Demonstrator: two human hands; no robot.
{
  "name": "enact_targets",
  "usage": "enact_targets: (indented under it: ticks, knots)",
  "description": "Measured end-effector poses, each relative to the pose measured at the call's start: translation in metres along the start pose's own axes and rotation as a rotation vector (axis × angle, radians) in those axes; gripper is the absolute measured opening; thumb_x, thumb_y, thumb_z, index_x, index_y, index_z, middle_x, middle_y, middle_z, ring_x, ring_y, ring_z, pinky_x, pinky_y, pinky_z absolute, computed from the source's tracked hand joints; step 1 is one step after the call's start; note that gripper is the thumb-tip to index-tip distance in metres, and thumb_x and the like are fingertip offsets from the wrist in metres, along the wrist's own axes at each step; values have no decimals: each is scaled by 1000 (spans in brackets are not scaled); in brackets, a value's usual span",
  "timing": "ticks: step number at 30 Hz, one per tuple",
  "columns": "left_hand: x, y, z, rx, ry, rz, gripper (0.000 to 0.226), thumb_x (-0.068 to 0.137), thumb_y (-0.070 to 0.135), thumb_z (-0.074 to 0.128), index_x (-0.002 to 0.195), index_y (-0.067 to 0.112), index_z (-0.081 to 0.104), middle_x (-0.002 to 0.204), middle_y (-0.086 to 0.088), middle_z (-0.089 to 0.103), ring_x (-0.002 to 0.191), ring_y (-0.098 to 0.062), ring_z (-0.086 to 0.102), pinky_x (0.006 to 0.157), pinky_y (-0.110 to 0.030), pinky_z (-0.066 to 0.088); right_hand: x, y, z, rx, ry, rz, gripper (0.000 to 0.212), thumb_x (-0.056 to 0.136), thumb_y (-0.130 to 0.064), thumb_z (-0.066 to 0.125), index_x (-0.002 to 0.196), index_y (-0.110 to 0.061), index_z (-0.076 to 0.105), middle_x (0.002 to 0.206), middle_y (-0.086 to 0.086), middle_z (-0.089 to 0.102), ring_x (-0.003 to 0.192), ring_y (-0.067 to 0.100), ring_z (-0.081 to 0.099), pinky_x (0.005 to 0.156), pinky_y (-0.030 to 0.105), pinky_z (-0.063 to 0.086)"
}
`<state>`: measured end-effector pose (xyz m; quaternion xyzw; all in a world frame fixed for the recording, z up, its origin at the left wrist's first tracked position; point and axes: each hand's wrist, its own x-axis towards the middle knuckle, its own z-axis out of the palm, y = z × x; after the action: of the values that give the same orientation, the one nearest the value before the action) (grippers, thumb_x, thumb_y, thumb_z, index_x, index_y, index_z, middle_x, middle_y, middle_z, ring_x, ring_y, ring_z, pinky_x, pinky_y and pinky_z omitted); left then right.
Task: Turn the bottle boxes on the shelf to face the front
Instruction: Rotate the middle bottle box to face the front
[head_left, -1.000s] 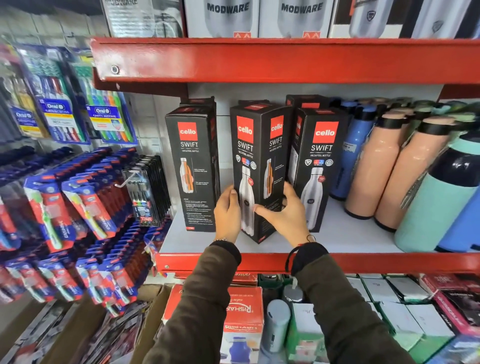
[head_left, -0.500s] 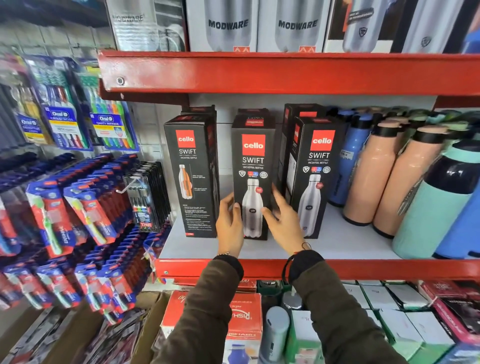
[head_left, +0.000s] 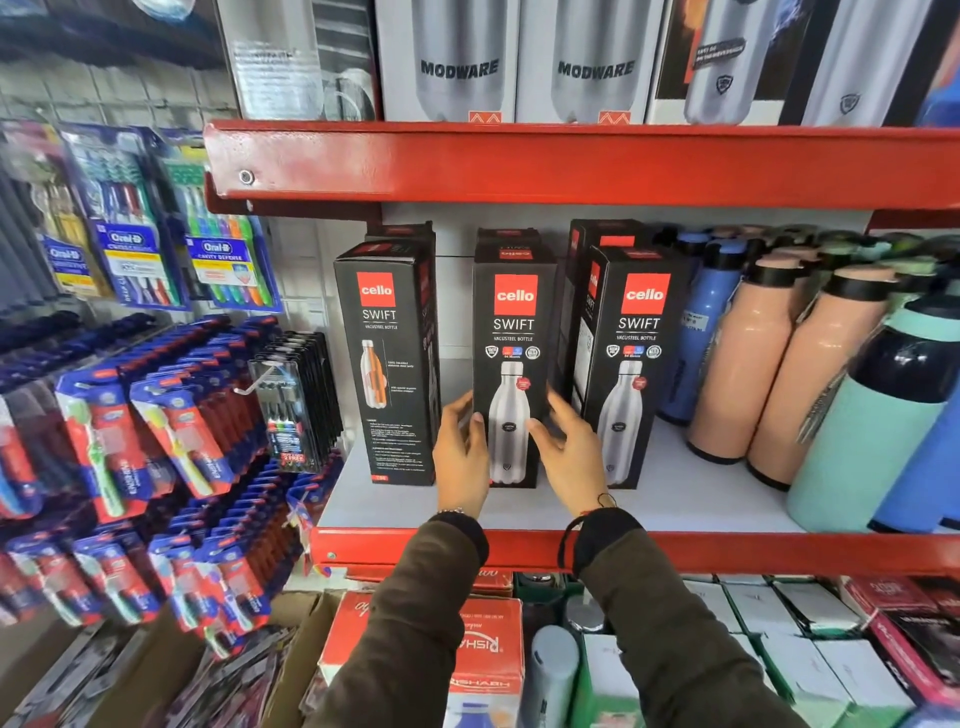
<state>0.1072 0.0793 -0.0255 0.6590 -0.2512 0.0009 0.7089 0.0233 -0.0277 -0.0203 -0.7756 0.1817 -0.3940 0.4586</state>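
With middle Cello Swift box (head_left: 511, 364) now turned square to front, hands (head_left: 460, 452) (head_left: 571, 454) loosening, fingers spread; left box (head_left: 387, 364) pending.

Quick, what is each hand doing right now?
Left hand: open, fingers against the left side of the middle cello box.
Right hand: open, fingertips at the same box's right edge; firm grip cannot be told.

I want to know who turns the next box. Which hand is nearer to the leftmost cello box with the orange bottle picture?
Left. The left hand is beside the leftmost cello box, at its lower right edge. The right hand is further right, past the middle cello box.
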Motion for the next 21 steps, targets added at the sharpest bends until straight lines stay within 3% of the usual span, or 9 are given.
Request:
enact_targets:
  ticks: [3,6,9,12,15,18,21]
  knots:
    - [-2,1,0,7,-1,4,32,104,14,49,136,13,53,124,8,57,111,-5,57,80,9,36,-3,1,2,30,51,14,52,94,-15,63,143,-21,48,126,-7,61,111,-5,56,90,-1,38]
    - [-4,1,-1,10,8,-4,31,104,16,50,135,15,54,121,10,58,99,17,56,79,8,37,-5,1,4,67,130,46,44,90,-14,68,133,-14,58,118,-6,65,100,-7,62,88,4,45]
    - [-4,1,-1,27,15,-5,32,104,17,51,135,15,55,121,10,60,96,24,52,78,9,36,-6,-1,5,77,203,55,31,85,-11,74,116,-14,67,104,-7,69,86,-15,63,79,4,48]
    - [-8,2,-3,29,23,-4,34,103,18,51,137,14,55,126,7,61,98,19,55,80,9,36,-9,-6,4,64,252,54,23,82,-13,77,103,-19,68,94,-9,69,78,-13,64,69,3,48]
    - [-18,1,-9,-2,50,39,38,103,17,51,141,12,53,136,1,60,113,2,57,88,4,39,-18,-11,4,65,284,5,19,82,-18,78,94,-26,66,88,-11,69,77,-4,65,66,7,49]
    - [-26,2,-22,-23,112,158,32,104,14,49,135,17,56,126,1,63,115,1,59,96,-9,46,-29,-20,13,93,249,-57,14,84,-21,76,93,-25,67,87,-12,70,78,3,66,64,10,50]
    - [-23,5,-41,-21,214,282,31,104,11,47,133,15,57,121,0,62,115,-5,58,98,-12,42,-31,-33,32,98,166,-98,15,86,-20,74,101,-22,70,94,-15,72,83,1,67,69,9,49]
